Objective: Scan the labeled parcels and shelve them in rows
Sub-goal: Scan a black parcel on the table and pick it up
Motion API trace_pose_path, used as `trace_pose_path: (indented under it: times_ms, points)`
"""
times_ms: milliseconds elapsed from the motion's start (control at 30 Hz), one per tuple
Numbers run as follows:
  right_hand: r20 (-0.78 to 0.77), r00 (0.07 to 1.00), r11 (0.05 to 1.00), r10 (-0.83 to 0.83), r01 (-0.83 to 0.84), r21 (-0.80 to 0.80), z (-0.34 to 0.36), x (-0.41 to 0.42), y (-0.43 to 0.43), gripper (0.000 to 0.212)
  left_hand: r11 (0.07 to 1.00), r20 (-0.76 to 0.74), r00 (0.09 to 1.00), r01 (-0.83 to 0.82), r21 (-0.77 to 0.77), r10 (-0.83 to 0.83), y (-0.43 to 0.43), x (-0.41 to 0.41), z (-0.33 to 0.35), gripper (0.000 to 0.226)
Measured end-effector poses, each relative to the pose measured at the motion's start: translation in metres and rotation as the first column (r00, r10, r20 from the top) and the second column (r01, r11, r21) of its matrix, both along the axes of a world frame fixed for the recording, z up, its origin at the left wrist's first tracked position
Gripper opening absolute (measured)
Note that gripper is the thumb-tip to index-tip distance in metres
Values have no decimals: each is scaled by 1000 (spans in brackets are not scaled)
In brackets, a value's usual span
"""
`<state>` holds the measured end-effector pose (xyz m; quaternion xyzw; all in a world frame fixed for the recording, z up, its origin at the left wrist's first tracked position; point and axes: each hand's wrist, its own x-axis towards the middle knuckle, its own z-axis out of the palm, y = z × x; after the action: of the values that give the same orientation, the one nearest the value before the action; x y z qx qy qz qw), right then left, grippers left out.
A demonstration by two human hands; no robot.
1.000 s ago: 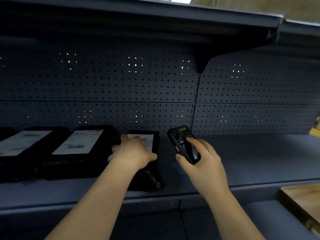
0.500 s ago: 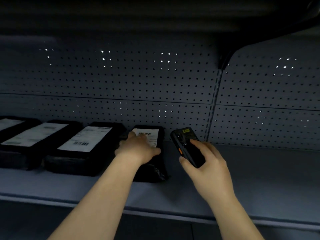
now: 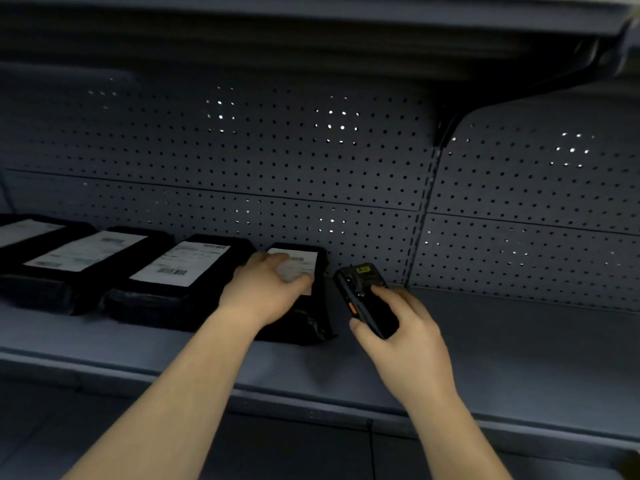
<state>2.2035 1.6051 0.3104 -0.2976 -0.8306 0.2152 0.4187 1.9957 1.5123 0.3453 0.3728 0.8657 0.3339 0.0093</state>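
The black plastic-wrapped parcel with a white printed label (image 3: pixel 308 327) lay at the right end of a row on the grey metal shelf (image 3: pixel 519 348), label up, its far end close to the grey perforated back panel (image 3: pixel 311 161). To its left sat the neighbouring black parcel (image 3: pixel 180 268), just beside it, then the third black parcel (image 3: pixel 86 251), and the leftmost black parcel (image 3: pixel 20 233), cut off by the picture's edge. All of them carried white labels facing up and lay parallel to one another.

The left hand (image 3: pixel 263 292) rested palm down on top of the right-end parcel, its fingers reaching forward over the label and the thumb spread to the right. The fingertips were blurred, yet they looked laid on the parcel rather than curled round it.

The right hand (image 3: pixel 405 341) grasped a black handheld scanner with an orange side button (image 3: pixel 363 296), with the thumb on its face and the fingers wrapped beneath. The scanner was held above the shelf, just right of the right-end parcel and apart from it, its head tilted toward the back panel. The dark underside of the upper shelf (image 3: pixel 311 39) overhung the scene.
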Motion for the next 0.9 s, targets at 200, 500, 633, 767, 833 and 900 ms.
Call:
trace_pose_path:
  times_ms: [200, 500, 633, 767, 833, 900]
  points:
    - [-84, 992, 995, 96, -99, -30, 3, -6, -36, 54, 962, -299, 950, 159, 221, -89, -74, 26, -15, 66]
    - [-45, 990, 990, 134, -136, -38, 2, -15, -176, 55, 922, -401, 912, 222, 317, -82, -224, 15, -28, 61]
    - [-54, 984, 984, 171, -174, -44, -18, -49, -273, 56, 929, -368, 925, 216, 300, -96, -319, -6, -49, 67]
    - [-33, 971, 968, 235, -237, -86, -29, -102, -362, 56, 946, -350, 936, 145, 288, -36, -422, -50, -65, 62]
    - [-12, 961, 956, 275, -275, -105, -28, -135, -400, 57, 954, -329, 944, 86, 289, 15, -466, -79, -67, 64]
    - [8, 946, 940, 324, -321, -115, -27, -173, -433, 58, 953, -318, 945, 29, 302, 72, -505, -110, -69, 65]
